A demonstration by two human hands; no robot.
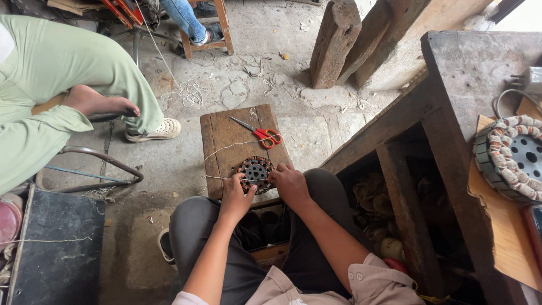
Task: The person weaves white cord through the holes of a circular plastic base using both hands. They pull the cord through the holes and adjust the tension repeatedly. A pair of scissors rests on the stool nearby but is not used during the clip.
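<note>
Between the person's knees, both hands are working at a small round motor stator [256, 172] that is lying flat on a low wooden stool [223, 135]. On the near left, the left hand [236, 197] is gripping the stator's left rim, its fingers curled together against the winding and pinching a thin white string [226, 148] that is running off to the left and looping back over the stool top. Just beside it, the right hand [289, 183] is pressing on the stator's right rim with its fingers bent and closed on the edge; how far they are reaching underneath I cannot tell. The stator is sitting near the front edge of the stool, its dark centre plate with small holes facing up and copper-coloured coils ringing it.

Farther back on the stool, a pair of red-handled scissors [261, 133] is lying closed, well apart from the hands. To the right, a larger wound stator [514, 158] is resting on a wooden board [502, 231] atop a dark workbench [468, 68]. At the left, another person in pale green trousers [68, 62] is sitting with one bare foot [104, 103] raised and a white sandal [155, 130] on the cracked stone floor [237, 85]. Beyond, two wooden blocks [336, 42] are leaning against a wall.
</note>
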